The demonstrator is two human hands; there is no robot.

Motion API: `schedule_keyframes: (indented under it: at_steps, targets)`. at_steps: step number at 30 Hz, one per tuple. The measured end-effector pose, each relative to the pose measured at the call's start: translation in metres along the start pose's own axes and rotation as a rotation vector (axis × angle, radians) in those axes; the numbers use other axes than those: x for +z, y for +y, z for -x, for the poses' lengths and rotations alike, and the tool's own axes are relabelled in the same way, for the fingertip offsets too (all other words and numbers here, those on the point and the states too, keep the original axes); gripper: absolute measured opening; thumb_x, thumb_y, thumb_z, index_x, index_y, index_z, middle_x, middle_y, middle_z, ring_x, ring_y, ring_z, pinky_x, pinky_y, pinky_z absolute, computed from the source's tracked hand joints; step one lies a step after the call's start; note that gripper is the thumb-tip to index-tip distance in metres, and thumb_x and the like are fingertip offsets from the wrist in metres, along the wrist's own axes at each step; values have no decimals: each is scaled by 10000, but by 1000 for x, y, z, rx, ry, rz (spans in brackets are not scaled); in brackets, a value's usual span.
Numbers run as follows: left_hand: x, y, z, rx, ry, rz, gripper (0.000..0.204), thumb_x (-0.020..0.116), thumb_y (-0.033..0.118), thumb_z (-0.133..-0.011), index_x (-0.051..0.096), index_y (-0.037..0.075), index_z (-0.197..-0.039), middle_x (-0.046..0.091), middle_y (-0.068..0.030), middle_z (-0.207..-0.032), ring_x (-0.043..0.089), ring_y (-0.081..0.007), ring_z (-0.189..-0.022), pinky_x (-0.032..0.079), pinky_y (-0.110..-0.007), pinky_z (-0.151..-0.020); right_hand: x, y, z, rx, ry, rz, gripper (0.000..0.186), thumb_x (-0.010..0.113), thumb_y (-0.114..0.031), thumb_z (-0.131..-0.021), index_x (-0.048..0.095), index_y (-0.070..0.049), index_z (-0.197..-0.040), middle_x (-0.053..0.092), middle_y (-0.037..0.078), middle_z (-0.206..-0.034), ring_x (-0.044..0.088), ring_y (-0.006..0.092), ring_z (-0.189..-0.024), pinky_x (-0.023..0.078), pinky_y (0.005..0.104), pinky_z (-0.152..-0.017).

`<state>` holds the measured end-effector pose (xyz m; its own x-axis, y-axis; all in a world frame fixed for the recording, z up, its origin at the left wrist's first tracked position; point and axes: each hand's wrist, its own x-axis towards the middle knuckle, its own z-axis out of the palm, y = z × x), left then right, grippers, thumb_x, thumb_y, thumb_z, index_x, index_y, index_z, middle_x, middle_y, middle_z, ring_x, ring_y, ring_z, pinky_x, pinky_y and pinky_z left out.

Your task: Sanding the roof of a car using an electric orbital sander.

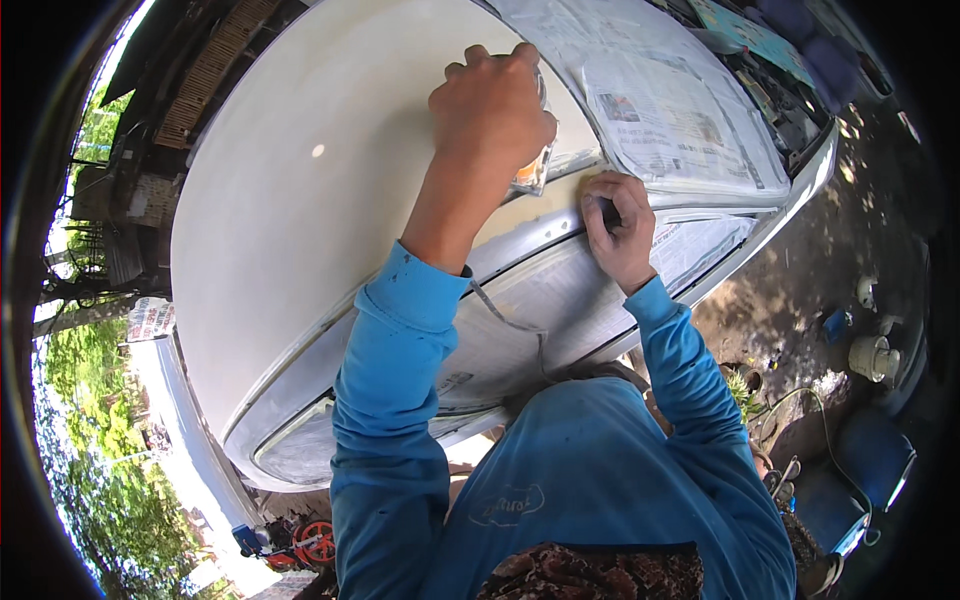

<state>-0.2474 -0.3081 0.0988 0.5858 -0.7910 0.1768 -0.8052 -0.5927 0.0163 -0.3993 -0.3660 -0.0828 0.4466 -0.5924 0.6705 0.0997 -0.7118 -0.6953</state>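
My left hand point(490, 112) is closed round a small rectangular silver block point(532, 172) with an orange patch, mostly hidden under it, against the cream-white roof panel point(300, 150) of a vehicle. Just to its right, my right hand point(620, 222) has its fingers curled on the roof edge point(551, 228), by a beige patch of the trim. Newspaper masking point(680, 120) covers the surface beyond both hands, and more paper covers the windows point(500, 330) below the edge, close to my body.
At the right, a white bucket point(872, 358), blue containers point(868, 455) and a thin hose point(815, 395) lie on the shaded ground. A red wheel point(316, 542) shows at the lower left. A dark wooden structure point(200, 80) and trees line the left side.
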Motion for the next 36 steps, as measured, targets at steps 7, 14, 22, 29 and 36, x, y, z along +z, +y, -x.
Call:
schedule_keyframes:
  at_steps: [7,14,22,29,36]
  targets:
    - [-19,-74,43,-139,110,59,532,755,236,-725,648,198,-1245,667,-164,-1107,702,-361,-964,573,-453,-836,5,-4,-1,-33,12,41,102,694,-1,-813,685,-27,-911,680,124,-1024,622,310,-933,504,372,-841]
    - [-44,-150,104,-379,96,115,565,734,233,-743,635,190,-1297,668,-176,-1150,687,-353,-1046,549,-440,-906,5,-2,1,-64,-13,85,105,700,-3,-826,685,-31,-927,683,120,-1030,632,300,-948,509,368,-833]
    - [-58,-191,156,-529,96,158,601,740,180,-729,621,113,-1314,675,-205,-1181,680,-343,-1080,528,-421,-946,9,0,3,-75,23,117,125,697,-3,-821,680,-39,-940,683,116,-1028,636,303,-957,511,372,-833]
    - [-49,-161,137,-399,127,172,567,742,205,-720,635,141,-1274,666,-165,-1130,685,-348,-1025,548,-440,-883,10,0,3,-92,35,120,126,688,3,-819,677,-31,-940,683,122,-1027,635,306,-948,510,373,-825]
    - [-29,-91,84,-234,105,102,541,766,214,-736,637,168,-1260,652,-149,-1119,682,-355,-1014,556,-453,-868,8,1,3,-82,26,86,144,689,11,-806,679,-32,-943,683,117,-1046,625,308,-949,511,378,-827]
